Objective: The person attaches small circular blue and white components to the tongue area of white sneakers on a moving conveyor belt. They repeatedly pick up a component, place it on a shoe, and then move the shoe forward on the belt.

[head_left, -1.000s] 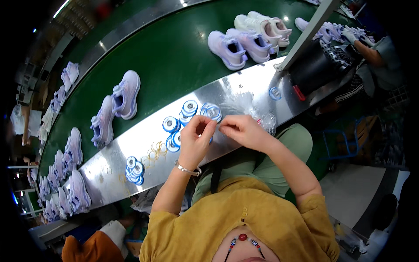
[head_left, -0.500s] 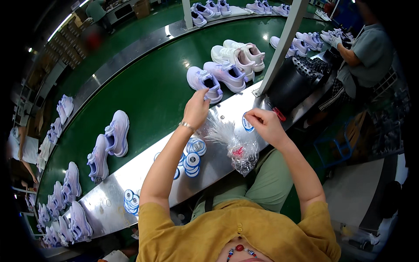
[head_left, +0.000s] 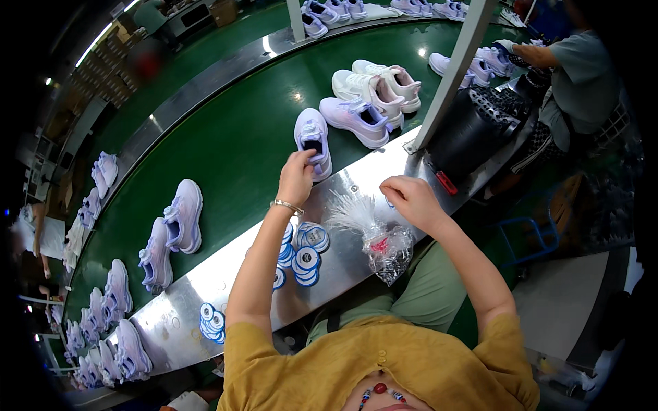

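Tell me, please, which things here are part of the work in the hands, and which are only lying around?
In the work:
- left hand, touching the lilac shoe on the green belt
- right hand, on the metal ledge
- round blue-and-white tags
- clear plastic bag

Lying around:
- white shoe pair
- shoes further down the belt
- black bin

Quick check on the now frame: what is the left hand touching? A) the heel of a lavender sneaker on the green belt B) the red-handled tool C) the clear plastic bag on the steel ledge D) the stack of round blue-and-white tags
A: the left hand reaches over the steel ledge and its fingers rest on the heel of the lavender sneaker on the green belt, away from the bag, tags and tool.
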The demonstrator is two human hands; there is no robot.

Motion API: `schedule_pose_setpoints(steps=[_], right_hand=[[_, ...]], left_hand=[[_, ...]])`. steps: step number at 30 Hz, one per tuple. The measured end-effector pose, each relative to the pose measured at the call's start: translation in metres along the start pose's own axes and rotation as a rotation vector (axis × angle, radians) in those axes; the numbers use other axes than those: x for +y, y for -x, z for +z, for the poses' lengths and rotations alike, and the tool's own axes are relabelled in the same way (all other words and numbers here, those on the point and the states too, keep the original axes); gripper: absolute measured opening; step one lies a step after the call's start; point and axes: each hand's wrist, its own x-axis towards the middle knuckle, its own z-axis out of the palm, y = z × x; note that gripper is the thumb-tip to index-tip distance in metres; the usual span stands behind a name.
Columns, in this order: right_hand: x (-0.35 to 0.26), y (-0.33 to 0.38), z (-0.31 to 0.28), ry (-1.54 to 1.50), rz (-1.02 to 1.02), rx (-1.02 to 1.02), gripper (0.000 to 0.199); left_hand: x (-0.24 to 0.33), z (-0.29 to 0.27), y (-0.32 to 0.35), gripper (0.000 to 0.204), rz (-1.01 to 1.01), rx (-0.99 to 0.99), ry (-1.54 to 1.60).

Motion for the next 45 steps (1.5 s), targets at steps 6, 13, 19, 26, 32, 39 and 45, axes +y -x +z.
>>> schedule_pose_setpoints(steps=[6, 13, 19, 26, 32, 39, 45], right_hand=[[-0.001, -0.044, 0.051, 0.234, -0.179, 0.055, 0.011], [0.003, -0.063, 0.067, 0.507, -0.178, -0.036, 0.004], [0.003, -0.073, 0.078, 0.564, -0.182, -0.101, 0.009], [-0.008, -0.085, 0.089, 0.418, -0.106, -0.188, 0.014], [0.004, -0.084, 0.083, -0.104, 0.004, -0.146, 0.020], [-0.014, -0.096, 0.083, -0.302, -0.017, -0.057, 0.020], [-0.014, -0.100, 0.082, -0.568, 0.135, -0.120, 0.017]], left_hand=[[0.013, 0.001, 0.020, 0.013, -0.692, 0.118, 0.645], [0.014, 0.000, 0.017, 0.014, -0.783, 0.019, 0.874], [0.010, 0.000, 0.020, 0.014, -0.788, 0.020, 0.928], [0.010, -0.002, 0.021, 0.012, -0.788, 0.024, 0.794], [0.018, -0.014, 0.023, 0.009, -0.514, 0.246, 0.427], [0.044, -0.003, 0.013, 0.005, -0.255, 0.082, 0.439], [0.037, 0.009, 0.014, 0.004, -0.305, 0.055, 0.391]])
